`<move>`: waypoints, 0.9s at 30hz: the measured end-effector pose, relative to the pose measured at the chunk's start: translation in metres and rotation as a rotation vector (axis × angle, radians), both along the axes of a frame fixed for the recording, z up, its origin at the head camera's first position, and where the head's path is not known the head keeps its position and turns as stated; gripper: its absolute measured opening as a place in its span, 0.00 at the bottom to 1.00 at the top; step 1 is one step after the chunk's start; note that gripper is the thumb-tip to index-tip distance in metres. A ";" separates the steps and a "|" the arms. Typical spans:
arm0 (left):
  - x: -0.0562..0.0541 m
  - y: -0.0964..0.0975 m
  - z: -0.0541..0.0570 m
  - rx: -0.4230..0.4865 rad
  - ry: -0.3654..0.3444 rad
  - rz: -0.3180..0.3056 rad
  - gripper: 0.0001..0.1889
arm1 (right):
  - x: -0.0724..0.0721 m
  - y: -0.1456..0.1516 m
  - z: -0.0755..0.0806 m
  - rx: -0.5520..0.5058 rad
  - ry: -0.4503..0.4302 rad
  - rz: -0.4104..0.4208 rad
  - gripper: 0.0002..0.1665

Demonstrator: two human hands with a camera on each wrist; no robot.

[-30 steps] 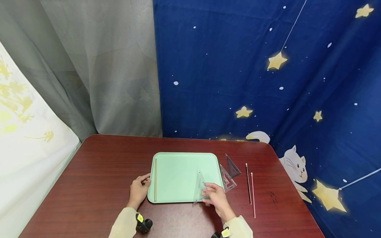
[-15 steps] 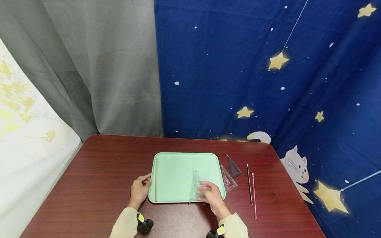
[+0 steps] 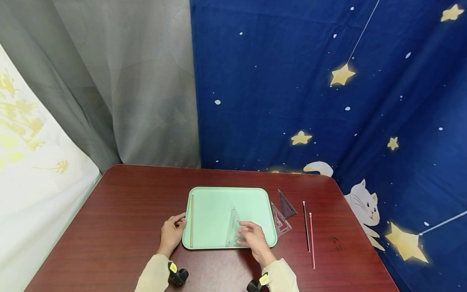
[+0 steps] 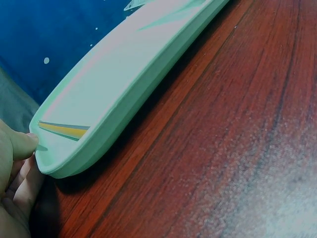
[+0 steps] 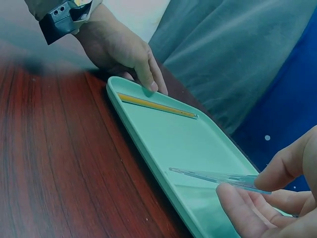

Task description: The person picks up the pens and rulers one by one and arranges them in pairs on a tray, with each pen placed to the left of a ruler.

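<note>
A pale green tray (image 3: 211, 219) lies on the table with a yellow pencil (image 3: 191, 221) along its left side. My left hand (image 3: 170, 234) grips the tray's left edge, thumb on the rim (image 4: 42, 157) and the other fingers against the outside. Over the tray's right half, my right hand (image 3: 253, 240) pinches a clear triangular set square (image 3: 232, 229) by its right side. In the right wrist view the set square (image 5: 213, 177) is seen nearly edge-on, tilted close above the tray floor, between thumb and fingertips.
Right of the tray lie a clear set square (image 3: 279, 222) and a darker one (image 3: 287, 207). Beyond them are a black pencil (image 3: 306, 227) and a pink-red pencil (image 3: 311, 243). A grey curtain (image 3: 157, 89) and a blue starry curtain (image 3: 270, 89) hang behind the table.
My right hand has moved left over the tray with the set square, whose lower corner no longer overhangs the front rim. My left hand has stayed at the tray's edge.
</note>
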State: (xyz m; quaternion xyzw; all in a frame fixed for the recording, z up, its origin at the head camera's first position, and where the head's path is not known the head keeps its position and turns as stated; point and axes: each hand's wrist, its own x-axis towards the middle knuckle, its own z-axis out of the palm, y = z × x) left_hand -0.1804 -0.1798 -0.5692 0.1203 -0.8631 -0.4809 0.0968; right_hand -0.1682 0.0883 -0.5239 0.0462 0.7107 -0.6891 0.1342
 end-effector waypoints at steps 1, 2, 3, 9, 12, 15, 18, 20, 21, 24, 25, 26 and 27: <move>0.000 0.000 0.000 0.001 0.000 -0.001 0.15 | 0.000 -0.001 0.000 -0.001 0.003 0.000 0.25; 0.000 0.000 0.000 0.002 0.001 -0.003 0.15 | 0.000 -0.002 0.000 -0.003 0.002 0.001 0.25; 0.000 0.000 0.000 0.003 0.000 -0.003 0.15 | 0.000 -0.003 0.000 -0.005 0.002 0.003 0.25; 0.001 0.000 -0.001 -0.002 -0.001 -0.003 0.16 | 0.001 -0.007 -0.002 -0.017 -0.003 0.007 0.26; 0.001 0.000 -0.001 -0.001 0.000 -0.006 0.16 | 0.000 -0.009 -0.003 -0.019 0.004 0.009 0.25; 0.001 0.000 -0.001 -0.003 0.005 -0.006 0.16 | 0.000 -0.012 -0.003 -0.018 0.008 0.011 0.24; 0.001 0.000 0.000 -0.005 0.008 -0.004 0.16 | -0.001 -0.015 -0.003 -0.012 0.003 0.006 0.24; 0.001 0.000 0.000 -0.008 0.008 -0.002 0.16 | -0.003 -0.017 -0.003 -0.011 0.007 0.001 0.23; 0.001 0.000 0.000 -0.009 0.009 -0.002 0.16 | -0.004 -0.018 -0.003 -0.012 0.006 -0.001 0.24; 0.001 0.000 -0.001 -0.011 0.010 -0.004 0.16 | -0.006 -0.021 -0.004 -0.016 0.003 -0.003 0.24; 0.001 0.000 -0.001 -0.012 0.011 -0.005 0.16 | -0.006 -0.023 -0.004 -0.016 0.005 -0.001 0.24; 0.001 0.000 -0.001 -0.013 0.012 -0.004 0.16 | -0.007 -0.024 -0.005 -0.017 -0.001 -0.001 0.24; 0.001 0.000 -0.001 -0.013 0.013 -0.005 0.16 | -0.007 -0.025 -0.006 -0.018 -0.001 0.001 0.24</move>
